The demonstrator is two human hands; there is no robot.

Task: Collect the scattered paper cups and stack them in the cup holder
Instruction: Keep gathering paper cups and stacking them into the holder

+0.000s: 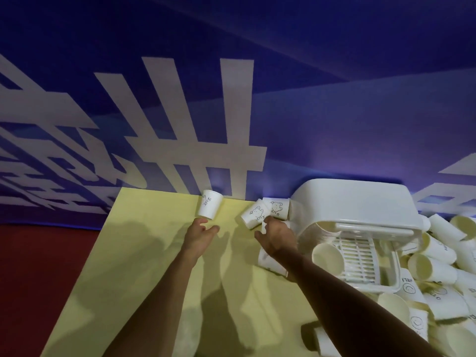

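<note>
At the far left a strip of red floor [38, 266] ran beside the pale yellow table [128, 253], and behind both hung a blue wall [334, 112] with broad white strokes on it. Near the table's far edge, close to the wall, sat a single paper cup [210, 207] printed with a small drawing, its narrow base turned toward the person. The left hand [199, 234] reached up to it with thumb and fingers [202, 220] spread wide and holding nothing. The fingertips were right at the cup's base, though contact could not be judged.

Just right of that, two more printed cups [253, 216] lay on their sides, touching each other, the farther one against the cup holder. The right hand [277, 237] lay over the nearer of them, back to the camera, thumb stuck out to the left. Its fingers bent down at the cup, but whether they gripped it could not be told. Another cup [268, 261] lay on the table under that wrist.

The white plastic cup holder [355, 202] stood further right with a slatted tray [358, 253] in its open front and an open-mouthed cup [328, 256] beside it. Beyond it, along the right edge, a heap of loose cups [438, 279] lay piled on one another — none of them seen stacked inside the holder.
</note>
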